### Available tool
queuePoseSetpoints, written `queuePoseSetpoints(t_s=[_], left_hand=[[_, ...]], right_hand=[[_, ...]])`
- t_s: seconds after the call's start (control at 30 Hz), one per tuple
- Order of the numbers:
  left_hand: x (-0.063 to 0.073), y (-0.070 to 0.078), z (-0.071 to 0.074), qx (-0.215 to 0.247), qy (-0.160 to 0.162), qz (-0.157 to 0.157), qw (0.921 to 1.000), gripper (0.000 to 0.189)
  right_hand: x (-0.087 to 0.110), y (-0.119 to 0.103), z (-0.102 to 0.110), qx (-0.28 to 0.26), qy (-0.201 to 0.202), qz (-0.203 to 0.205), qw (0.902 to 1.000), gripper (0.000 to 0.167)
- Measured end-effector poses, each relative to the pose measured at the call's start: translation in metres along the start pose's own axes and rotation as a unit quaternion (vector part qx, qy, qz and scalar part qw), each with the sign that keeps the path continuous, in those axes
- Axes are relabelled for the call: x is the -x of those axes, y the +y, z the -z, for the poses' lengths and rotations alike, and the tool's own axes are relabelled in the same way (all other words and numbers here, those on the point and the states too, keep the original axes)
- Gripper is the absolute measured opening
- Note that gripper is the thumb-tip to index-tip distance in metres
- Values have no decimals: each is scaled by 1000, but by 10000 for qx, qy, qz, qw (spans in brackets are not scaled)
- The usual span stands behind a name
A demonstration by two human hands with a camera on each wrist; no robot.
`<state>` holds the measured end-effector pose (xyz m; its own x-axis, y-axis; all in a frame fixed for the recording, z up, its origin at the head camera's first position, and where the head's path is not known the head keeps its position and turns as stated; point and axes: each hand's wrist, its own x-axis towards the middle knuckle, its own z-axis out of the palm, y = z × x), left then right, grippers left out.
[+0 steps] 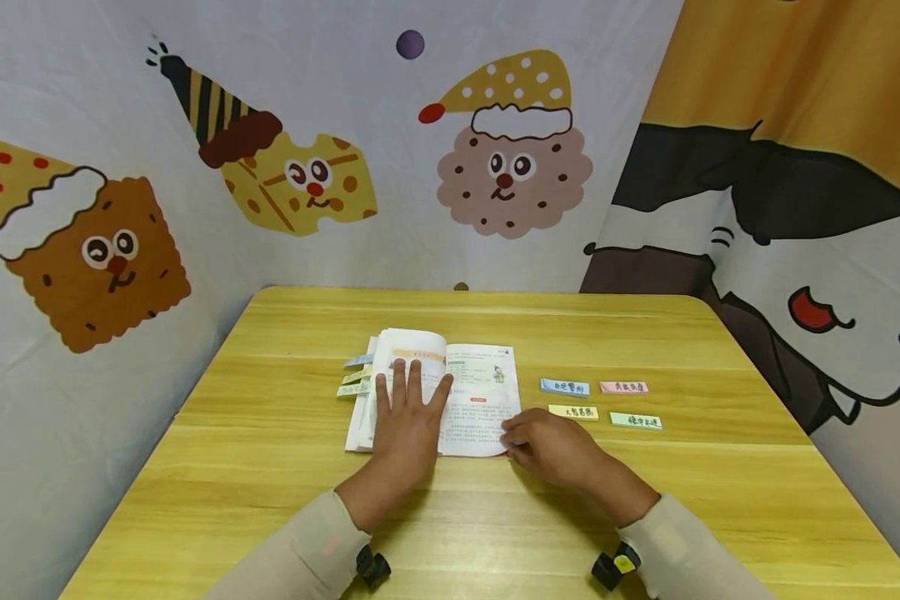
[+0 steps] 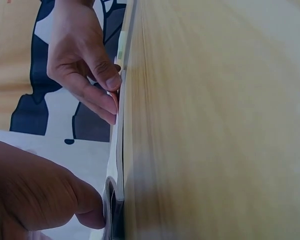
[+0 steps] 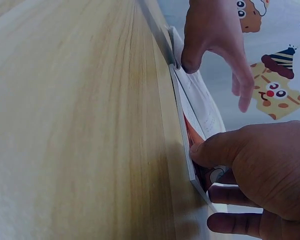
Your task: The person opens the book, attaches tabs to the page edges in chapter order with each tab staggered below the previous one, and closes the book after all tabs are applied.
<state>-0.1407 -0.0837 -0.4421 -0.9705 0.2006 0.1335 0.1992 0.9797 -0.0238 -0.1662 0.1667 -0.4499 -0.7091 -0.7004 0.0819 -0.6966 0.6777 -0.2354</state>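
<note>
An open book (image 1: 483,421) with printed pages lies on the table. Flat on its left page rests my left hand (image 1: 408,429), fingers spread and pointing away from me. At the lower right corner, my right hand (image 1: 558,446) pinches a page between thumb and fingers. The right wrist view shows that page (image 3: 205,105) raised at its edge, with a red and dark picture (image 3: 195,132) under it. Blue, yellow and green paper tabs (image 1: 356,377) stick out from the book's left side.
Right of the book lie handwritten paper strips: blue (image 1: 565,387), pink (image 1: 624,387), yellow (image 1: 585,412) and green (image 1: 636,422). The wooden table (image 1: 270,517) meets a cartoon-printed cloth (image 1: 405,192) at the back. Both wrists wear a small black camera (image 1: 372,568).
</note>
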Motion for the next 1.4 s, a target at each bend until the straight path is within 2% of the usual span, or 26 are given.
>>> queuePoseSetpoints(t_s=[0.17, 0.33, 0.47, 0.6, 0.83, 1.03, 1.17, 1.4], left_hand=[[0, 0, 0, -2, -172, -234, 9996, 78], [3, -2, -2, 259, -203, -776, 9964, 55], [5, -3, -4, 452, -213, -965, 9941, 40], [6, -4, -5, 622, -252, -931, 9934, 37], [4, -2, -2, 857, -769, -658, 9912, 40], [3, -1, -3, 971, -863, -555, 9900, 32], [2, -1, -2, 1081, -1037, -497, 9875, 39], [0, -3, 1, 1135, -1188, -462, 9853, 43]], right_hand=[[0, -1, 1, -24, 9, -14, 10000, 16], [0, -1, 1, -46, -2, 21, 10000, 16], [-1, -1, 1, -78, -11, 36, 10000, 16], [-1, 0, 1, -92, 19, 72, 9999, 16], [0, 1, 0, -59, -47, 116, 9999, 17], [3, 3, 0, -35, -124, 161, 9998, 21], [5, 4, 3, 22, -175, 185, 9997, 22], [4, 3, 9, -169, -41, -95, 9998, 28]])
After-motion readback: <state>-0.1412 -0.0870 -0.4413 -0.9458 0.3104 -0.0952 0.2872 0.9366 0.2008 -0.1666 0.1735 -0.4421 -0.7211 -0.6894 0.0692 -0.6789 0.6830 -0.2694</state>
